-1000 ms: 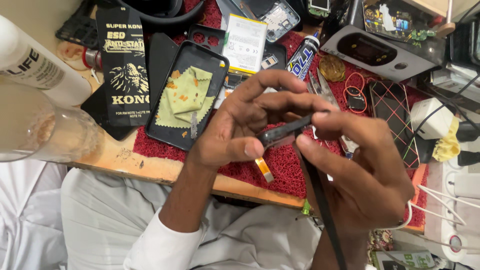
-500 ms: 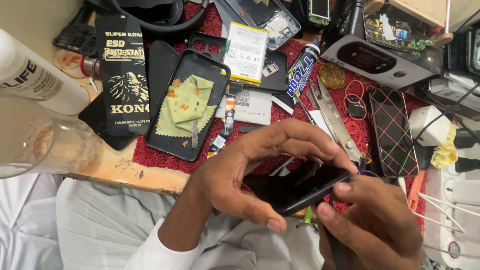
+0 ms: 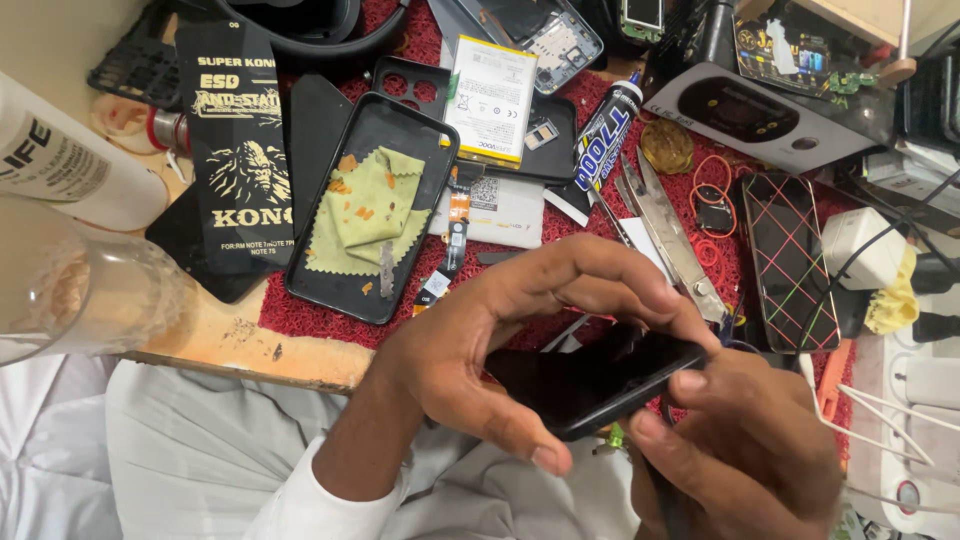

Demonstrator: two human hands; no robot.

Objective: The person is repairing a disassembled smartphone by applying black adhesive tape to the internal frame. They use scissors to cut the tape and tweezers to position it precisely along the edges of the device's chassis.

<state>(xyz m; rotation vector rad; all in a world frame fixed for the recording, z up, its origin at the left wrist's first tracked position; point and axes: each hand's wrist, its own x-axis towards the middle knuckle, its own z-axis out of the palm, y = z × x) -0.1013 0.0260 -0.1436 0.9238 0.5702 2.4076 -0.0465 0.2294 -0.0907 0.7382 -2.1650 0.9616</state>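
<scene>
Hands, left and right, grip a dark phone, fingers hiding its edges.

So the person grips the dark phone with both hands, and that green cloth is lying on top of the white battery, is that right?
Not quite. Both the left hand and the right hand do grip the dark phone, but the green cloth lies inside the black phone case, not on the white battery, which rests beside it. The head view shows this.

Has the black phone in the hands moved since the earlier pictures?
Yes. The black phone has come down from over the red mat, toward the table edge and the lap.
</scene>
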